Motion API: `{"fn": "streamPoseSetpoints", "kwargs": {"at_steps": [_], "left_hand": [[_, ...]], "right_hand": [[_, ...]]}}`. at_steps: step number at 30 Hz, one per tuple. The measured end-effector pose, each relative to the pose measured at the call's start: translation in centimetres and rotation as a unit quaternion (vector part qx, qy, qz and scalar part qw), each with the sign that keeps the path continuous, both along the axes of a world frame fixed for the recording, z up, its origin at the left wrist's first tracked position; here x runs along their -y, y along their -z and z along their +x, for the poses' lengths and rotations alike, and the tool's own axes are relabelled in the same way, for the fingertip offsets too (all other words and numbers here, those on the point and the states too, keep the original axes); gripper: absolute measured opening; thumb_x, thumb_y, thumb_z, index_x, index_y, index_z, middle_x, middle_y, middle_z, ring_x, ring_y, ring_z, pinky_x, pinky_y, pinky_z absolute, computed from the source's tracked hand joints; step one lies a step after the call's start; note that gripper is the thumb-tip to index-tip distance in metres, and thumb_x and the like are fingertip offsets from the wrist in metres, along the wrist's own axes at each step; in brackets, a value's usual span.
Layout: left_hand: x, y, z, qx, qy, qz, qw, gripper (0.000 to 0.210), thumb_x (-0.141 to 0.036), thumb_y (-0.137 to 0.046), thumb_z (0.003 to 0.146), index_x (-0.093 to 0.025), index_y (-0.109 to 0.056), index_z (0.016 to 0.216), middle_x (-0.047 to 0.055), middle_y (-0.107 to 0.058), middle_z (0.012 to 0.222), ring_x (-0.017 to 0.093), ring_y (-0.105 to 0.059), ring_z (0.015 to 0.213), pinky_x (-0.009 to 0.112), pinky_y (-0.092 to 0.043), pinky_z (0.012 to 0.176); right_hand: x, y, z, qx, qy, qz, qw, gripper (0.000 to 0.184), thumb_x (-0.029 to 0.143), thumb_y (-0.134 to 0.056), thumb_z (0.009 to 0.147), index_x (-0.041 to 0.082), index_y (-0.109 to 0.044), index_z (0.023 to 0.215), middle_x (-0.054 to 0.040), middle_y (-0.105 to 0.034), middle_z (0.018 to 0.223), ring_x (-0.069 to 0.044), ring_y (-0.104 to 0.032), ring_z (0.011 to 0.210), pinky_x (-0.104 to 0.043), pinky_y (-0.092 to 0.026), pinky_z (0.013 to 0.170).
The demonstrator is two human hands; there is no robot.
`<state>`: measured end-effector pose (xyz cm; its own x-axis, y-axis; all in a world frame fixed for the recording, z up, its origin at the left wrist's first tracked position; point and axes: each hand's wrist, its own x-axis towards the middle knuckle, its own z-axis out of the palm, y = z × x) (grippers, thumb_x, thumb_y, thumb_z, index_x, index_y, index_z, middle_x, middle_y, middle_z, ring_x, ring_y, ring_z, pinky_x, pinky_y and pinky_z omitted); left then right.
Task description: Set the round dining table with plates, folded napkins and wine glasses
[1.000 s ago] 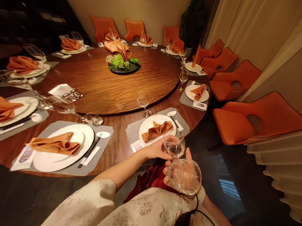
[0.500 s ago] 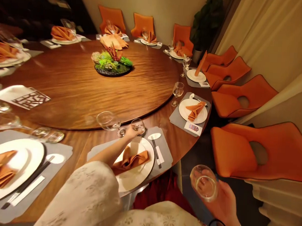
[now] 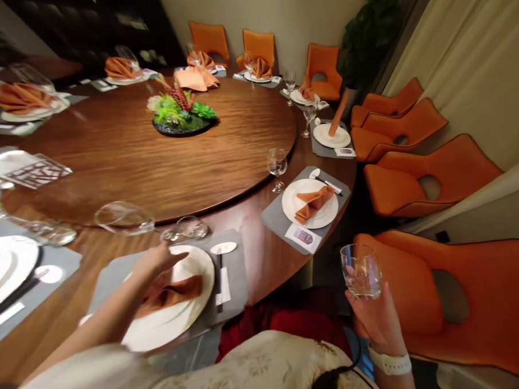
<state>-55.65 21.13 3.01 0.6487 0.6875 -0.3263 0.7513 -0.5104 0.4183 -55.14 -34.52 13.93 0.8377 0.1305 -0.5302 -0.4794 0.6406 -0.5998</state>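
A round wooden table [image 3: 260,260] took up most of the view, its raised turntable [image 3: 244,153] bearing a green and red plant arrangement [image 3: 185,114]. An orange chair [image 3: 487,302], the nearest of several around the rim, stood at right. On the near side lay a grey place mat [image 3: 235,274], and on it a white plate [image 3: 180,320]. The left hand [image 3: 156,259] was over the plate's far side, fingers loosely extended, with nothing visible in its grasp; whether a fingertip touched the glassware beyond could not be told. The right hand [image 3: 372,314], a white band [image 3: 392,362] at its wrist, was out beyond the table edge, in front of the chair, its fingers closed about the lower part of a clear tumbler [image 3: 361,273], mouth upward. An orange napkin [image 3: 184,291] lay folded on the plate. Just past the left hand were a stemmed glass [image 3: 123,218] and, beside its foot, a low clear glass [image 3: 192,229], both on the table. Dark chopsticks [image 3: 220,273] lay right of the plate.
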Motion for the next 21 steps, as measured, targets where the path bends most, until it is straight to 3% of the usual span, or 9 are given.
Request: {"fn": "streamPoseSetpoints", "kwargs": {"at_steps": [3, 5, 8, 10, 13, 16, 19, 21], "left_hand": [[8.6, -3.0, -1.3, -0.056, 0.008, -0.022, 0.998, 0.062, -0.068, -0.076, 0.051, -0.029, -0.059, 0.096, 0.004, -0.075, 0.115, 0.036, -0.067, 0.112, 0.042, -0.054, 0.091], [16.1, -4.5, -1.0, -0.024, 0.048, -0.144, 0.988, 0.073, -0.076, -0.073, 0.048, -0.029, -0.064, 0.103, 0.006, -0.073, 0.123, 0.034, -0.068, 0.112, 0.04, -0.057, 0.089], [26.4, -6.3, 0.5, -0.021, 0.153, -0.323, 0.934, 0.079, -0.072, -0.078, 0.048, -0.025, -0.069, 0.111, 0.012, -0.07, 0.13, 0.033, -0.069, 0.111, 0.04, -0.055, 0.095], [31.2, -7.2, 1.5, -0.043, 0.187, -0.381, 0.904, 0.076, -0.068, -0.078, 0.056, -0.026, -0.068, 0.118, 0.01, -0.067, 0.134, 0.032, -0.069, 0.11, 0.042, -0.054, 0.097], [35.5, -7.7, 2.6, -0.018, 0.174, -0.398, 0.9, 0.066, -0.064, -0.077, 0.064, -0.03, -0.069, 0.12, 0.007, -0.068, 0.134, 0.031, -0.065, 0.116, 0.043, -0.051, 0.103], [38.9, -5.7, 4.5, 0.064, 0.131, -0.434, 0.889, 0.059, -0.065, -0.073, 0.071, -0.033, -0.07, 0.122, 0.007, -0.068, 0.131, 0.031, -0.061, 0.122, 0.044, -0.047, 0.108], [43.0, -1.1, 9.1, 0.1, 0.118, -0.514, 0.843, 0.046, -0.068, -0.073, 0.07, -0.042, -0.075, 0.107, 0.004, -0.074, 0.111, 0.03, -0.068, 0.108, 0.047, -0.051, 0.099], [45.3, 1.8, 13.7, 0.111, 0.152, -0.559, 0.807, 0.033, -0.067, -0.082, 0.056, -0.048, -0.076, 0.083, 0.0, -0.072, 0.083, 0.031, -0.071, 0.086, 0.05, -0.054, 0.08]], "right_hand": [[4.6, 0.5, 4.1, 0.042, -0.017, -0.009, 0.999, 0.051, 0.052, -0.089, 0.067, 0.027, -0.073, 0.108, -0.0081, -0.075, 0.118, -0.02, -0.071, 0.094, -0.036, -0.056, 0.086], [7.2, 0.4, 7.1, 0.07, -0.04, -0.021, 0.997, 0.048, 0.04, -0.091, 0.068, 0.025, -0.072, 0.109, -0.008, -0.075, 0.116, -0.02, -0.072, 0.093, -0.038, -0.056, 0.09], [9.8, 0.2, 12.8, 0.1, -0.095, -0.032, 0.99, 0.051, 0.024, -0.091, 0.065, 0.023, -0.069, 0.111, -0.0071, -0.074, 0.114, -0.022, -0.073, 0.095, -0.042, -0.056, 0.093], [10.1, 0.5, 17.4, 0.112, -0.135, -0.033, 0.984, 0.053, 0.018, -0.091, 0.063, 0.021, -0.068, 0.11, -0.0063, -0.074, 0.11, -0.023, -0.073, 0.096, -0.042, -0.056, 0.093], [7.8, 2.0, 25.2, 0.135, -0.191, -0.031, 0.972, 0.054, 0.017, -0.091, 0.06, 0.019, -0.065, 0.107, -0.0043, -0.074, 0.102, -0.02, -0.072, 0.093, -0.038, -0.055, 0.093], [3.1, 4.4, 32.9, 0.164, -0.228, -0.056, 0.958, 0.057, 0.017, -0.09, 0.056, 0.021, -0.059, 0.103, -0.0005, -0.073, 0.097, -0.017, -0.071, 0.092, -0.036, -0.054, 0.092], [-2.1, 7.1, 40.0, 0.199, -0.248, -0.117, 0.941, 0.064, 0.02, -0.091, 0.051, 0.023, -0.054, 0.102, 0.0023, -0.069, 0.095, -0.017, -0.069, 0.093, -0.036, -0.053, 0.091], [-5.3, 8.7, 44.4, 0.232, -0.267, -0.187, 0.916, 0.066, 0.023, -0.092, 0.048, 0.022, -0.054, 0.102, 0.0016, -0.066, 0.097, -0.016, -0.066, 0.092, -0.035, -0.051, 0.091]]}}
